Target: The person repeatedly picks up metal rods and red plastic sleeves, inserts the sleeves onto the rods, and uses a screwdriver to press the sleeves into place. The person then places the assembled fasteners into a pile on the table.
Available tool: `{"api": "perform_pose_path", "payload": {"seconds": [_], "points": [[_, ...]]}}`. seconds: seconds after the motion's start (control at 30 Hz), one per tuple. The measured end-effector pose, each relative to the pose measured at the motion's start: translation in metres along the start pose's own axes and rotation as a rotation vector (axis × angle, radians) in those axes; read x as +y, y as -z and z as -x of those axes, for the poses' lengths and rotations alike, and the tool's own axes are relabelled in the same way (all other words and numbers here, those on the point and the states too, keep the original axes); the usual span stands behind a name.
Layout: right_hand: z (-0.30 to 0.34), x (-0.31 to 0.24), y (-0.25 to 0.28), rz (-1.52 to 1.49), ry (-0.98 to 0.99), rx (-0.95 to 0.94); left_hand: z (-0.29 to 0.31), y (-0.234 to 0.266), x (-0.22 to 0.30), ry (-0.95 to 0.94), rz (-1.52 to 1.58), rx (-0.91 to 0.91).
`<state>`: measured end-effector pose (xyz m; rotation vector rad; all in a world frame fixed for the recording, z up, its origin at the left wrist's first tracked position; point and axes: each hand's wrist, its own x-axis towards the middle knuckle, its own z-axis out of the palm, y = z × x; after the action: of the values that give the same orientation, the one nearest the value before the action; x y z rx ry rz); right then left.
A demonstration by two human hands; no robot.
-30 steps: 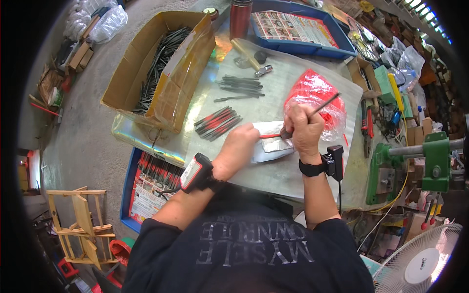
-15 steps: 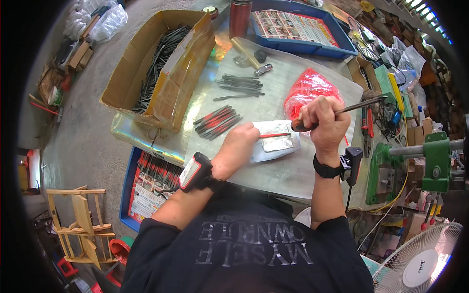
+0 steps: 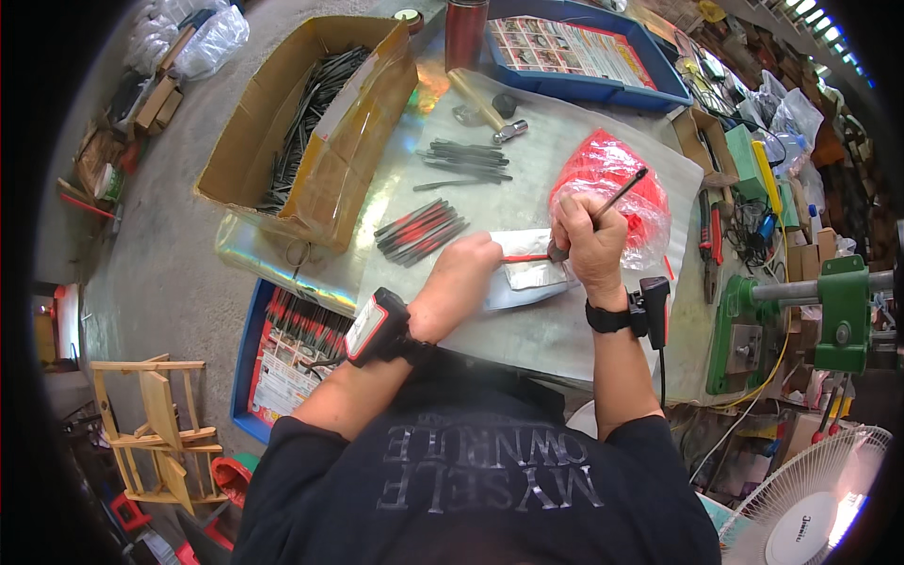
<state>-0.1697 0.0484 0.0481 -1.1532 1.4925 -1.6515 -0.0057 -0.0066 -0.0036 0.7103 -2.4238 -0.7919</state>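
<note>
My left hand (image 3: 468, 273) is closed on the near end of a thin rod with a red part (image 3: 525, 257), which lies over a silver foil-like block (image 3: 537, 274) on the table. My right hand (image 3: 591, 235) grips a screwdriver-like tool (image 3: 620, 193). Its long dark shaft points up and to the right, and its brown handle end is down at the rod's right end. Just left of the left hand lies a bunch of dark rods with red parts (image 3: 419, 231). Plain dark rods (image 3: 468, 160) lie beyond. A clear bag of red pieces (image 3: 645, 212) sits beside my right hand.
A hammer (image 3: 499, 121) lies at the back. The cardboard box (image 3: 348, 169) of dark rods stands left. Blue trays stand behind (image 3: 603, 89) and at lower left (image 3: 247, 363). Pliers (image 3: 710, 240) and a green machine (image 3: 739, 339) are at right.
My right hand has moved down and left, bringing the tool's handle end to the rod's right end; its shaft now points more steeply up. My left hand has barely moved.
</note>
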Motion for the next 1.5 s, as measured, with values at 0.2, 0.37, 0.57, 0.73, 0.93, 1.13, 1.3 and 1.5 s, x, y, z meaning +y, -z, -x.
{"api": "perform_pose_path", "payload": {"seconds": [0.2,0.37,0.57,0.73,0.93,1.13,1.3,1.5], "points": [[0.002,-0.034,0.004,-0.171,0.176,-0.072,-0.002,0.000,0.000,-0.012,0.001,0.019],[-0.002,-0.020,-0.014,-0.034,0.317,-0.077,-0.002,0.000,0.000,-0.013,0.005,0.025],[-0.001,-0.008,-0.016,-0.142,0.141,-0.075,-0.002,0.000,-0.001,-0.024,-0.019,0.024],[0.002,-0.033,-0.012,-0.351,0.423,-0.124,-0.001,-0.002,0.000,-0.049,-0.029,0.050],[0.000,0.010,-0.021,-0.019,0.108,-0.073,0.001,-0.001,-0.001,0.017,0.032,0.033],[0.004,0.003,-0.019,-0.058,0.074,-0.131,0.007,0.001,0.000,-0.014,0.122,0.158],[0.005,-0.027,-0.023,-0.224,0.337,-0.210,0.009,-0.001,-0.004,0.014,0.123,0.106],[0.000,-0.006,-0.042,0.080,0.200,-0.253,0.004,-0.007,-0.005,-0.020,0.216,0.225]]}}
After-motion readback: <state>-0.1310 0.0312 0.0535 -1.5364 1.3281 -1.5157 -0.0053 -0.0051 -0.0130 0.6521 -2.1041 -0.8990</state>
